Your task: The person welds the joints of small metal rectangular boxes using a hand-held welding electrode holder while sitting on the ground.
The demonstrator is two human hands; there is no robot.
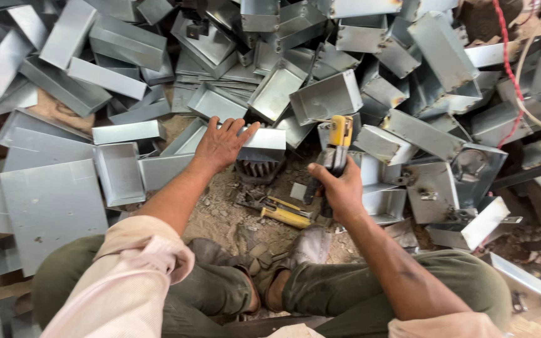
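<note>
Left hand point(223, 143): fingers spread, palm flat on folded metal tray point(259, 140).
Right hand point(340, 191): fist wrapped around yellow-topped hand tool point(335, 152).

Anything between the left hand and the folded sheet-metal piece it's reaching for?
Nothing visible. The left hand already lies flat on the folded metal piece, fingers spread over its top edge. The right hand holds a yellow-handled tool beside it.

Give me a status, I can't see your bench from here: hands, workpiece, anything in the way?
Left hand flat on folded sheet-metal piece. Right hand gripping yellow-handled hand tool. Second yellow-handled tool on the ground between; metal boxes piled close ahead.
</note>
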